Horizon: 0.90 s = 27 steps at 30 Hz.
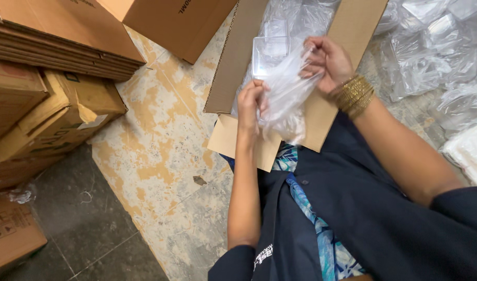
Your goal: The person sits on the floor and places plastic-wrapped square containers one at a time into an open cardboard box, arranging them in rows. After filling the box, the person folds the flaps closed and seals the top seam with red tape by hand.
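Observation:
A clear plastic bag [285, 93] hangs between both my hands, above an open cardboard box [233, 67]. My left hand [250, 101] grips the bag's lower left edge. My right hand [326, 60], with gold bangles on the wrist, pinches the bag's upper right edge. A clear plastic container [269, 52] sits at the bag's mouth, partly inside it. More bagged clear containers fill the box behind.
Stacked flat cartons [56, 36] and brown boxes [46, 119] stand at the left on a worn floor [160, 156]. A heap of clear plastic-wrapped items [441, 47] lies at the right. My dark clothing fills the lower right.

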Each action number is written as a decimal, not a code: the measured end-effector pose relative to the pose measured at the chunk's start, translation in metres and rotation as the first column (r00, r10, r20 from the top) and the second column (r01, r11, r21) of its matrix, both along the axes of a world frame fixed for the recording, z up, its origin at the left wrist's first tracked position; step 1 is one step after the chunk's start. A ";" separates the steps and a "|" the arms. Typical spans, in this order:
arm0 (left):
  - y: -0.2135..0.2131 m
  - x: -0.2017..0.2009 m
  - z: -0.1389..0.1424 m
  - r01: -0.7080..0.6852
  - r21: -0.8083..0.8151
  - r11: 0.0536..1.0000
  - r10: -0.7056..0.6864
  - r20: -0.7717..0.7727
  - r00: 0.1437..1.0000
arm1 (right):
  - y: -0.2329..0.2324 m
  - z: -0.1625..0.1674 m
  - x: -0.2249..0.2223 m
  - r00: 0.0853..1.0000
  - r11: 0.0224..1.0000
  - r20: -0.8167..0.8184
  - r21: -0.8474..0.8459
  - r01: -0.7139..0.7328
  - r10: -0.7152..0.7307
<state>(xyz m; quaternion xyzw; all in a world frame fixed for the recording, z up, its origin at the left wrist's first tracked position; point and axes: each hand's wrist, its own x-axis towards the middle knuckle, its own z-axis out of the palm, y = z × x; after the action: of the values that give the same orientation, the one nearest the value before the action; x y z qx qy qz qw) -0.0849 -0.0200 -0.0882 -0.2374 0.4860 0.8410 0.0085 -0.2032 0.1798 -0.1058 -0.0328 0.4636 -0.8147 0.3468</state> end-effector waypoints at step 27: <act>0.010 -0.021 -0.034 -0.255 0.176 0.951 0.285 -0.170 0.943 | -0.043 0.059 0.028 0.255 0.900 -0.951 0.258 0.350 0.173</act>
<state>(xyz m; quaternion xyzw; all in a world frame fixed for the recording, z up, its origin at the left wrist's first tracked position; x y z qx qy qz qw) -0.1063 -0.0096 -0.1225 -0.2177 0.3819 0.8878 -0.1364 -0.1757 0.1366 -0.0466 -0.4185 0.7414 -0.5214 -0.0576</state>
